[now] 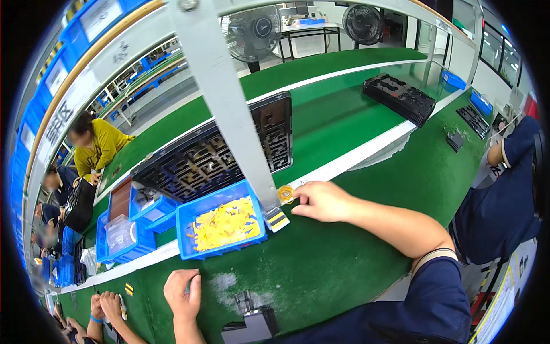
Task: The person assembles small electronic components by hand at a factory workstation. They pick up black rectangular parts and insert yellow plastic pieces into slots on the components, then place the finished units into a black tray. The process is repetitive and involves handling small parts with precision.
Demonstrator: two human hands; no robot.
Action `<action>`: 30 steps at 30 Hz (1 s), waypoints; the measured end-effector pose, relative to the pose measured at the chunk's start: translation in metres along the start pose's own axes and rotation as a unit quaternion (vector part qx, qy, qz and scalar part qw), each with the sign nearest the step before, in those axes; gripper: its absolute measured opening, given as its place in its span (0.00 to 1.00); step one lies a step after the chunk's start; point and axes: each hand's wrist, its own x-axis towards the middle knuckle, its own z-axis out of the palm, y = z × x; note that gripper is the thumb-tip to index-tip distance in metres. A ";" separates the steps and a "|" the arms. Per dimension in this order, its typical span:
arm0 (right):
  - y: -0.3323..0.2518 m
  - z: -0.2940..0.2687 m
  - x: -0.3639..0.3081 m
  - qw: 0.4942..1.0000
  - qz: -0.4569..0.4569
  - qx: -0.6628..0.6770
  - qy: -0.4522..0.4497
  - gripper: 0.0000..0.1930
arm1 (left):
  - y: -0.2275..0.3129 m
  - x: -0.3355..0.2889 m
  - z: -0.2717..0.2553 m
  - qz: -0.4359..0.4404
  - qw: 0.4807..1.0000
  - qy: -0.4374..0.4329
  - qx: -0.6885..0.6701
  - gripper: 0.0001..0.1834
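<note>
My right hand [323, 202] reaches out to the foot of the grey upright post. Its thumb and index finger are apart, beside a small yellow ring-shaped roll [285, 194] on the white ledge; whether they touch it is unclear. My left hand [183, 291] is over the green mat at the lower left, fingers curled in; the palm and anything in it are hidden. Between and beyond the hands stands a blue bin [181, 232] of yellow strips [229, 223]. A black-and-grey block-like fixture [255, 325] rests on the mat near me, with pale dust around it.
The post [226, 97] rises behind the bin. A black slotted tray [215, 157] leans behind it; stacked black trays [398, 97] lie far right. More blue bins [134, 243] stand left. Co-workers' hands [109, 307] are at lower left, and another person [501, 189] is at right.
</note>
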 end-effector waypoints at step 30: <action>-0.082 0.039 0.010 0.885 0.164 0.377 0.220 0.09 | -0.020 0.008 0.008 -0.027 1.000 0.001 0.014 0.20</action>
